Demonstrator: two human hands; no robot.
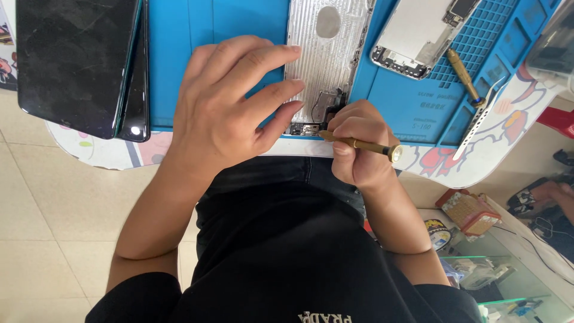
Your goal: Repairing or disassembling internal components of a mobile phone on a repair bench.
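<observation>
An opened silver phone housing (326,51) lies on a blue work mat (239,24) at the table's near edge. My left hand (230,104) rests flat on its left side, fingers spread and pressing it down. My right hand (359,149) grips a brass-coloured screwdriver (362,145), its tip at the small parts near the housing's lower end (320,116).
Two dark phones (78,60) lie stacked at the left of the table. Another opened phone frame (418,33), a second brass screwdriver (461,72) and metal tweezers (478,116) sit on the mat at the right. Boxes and clutter (472,212) lie on the floor at the right.
</observation>
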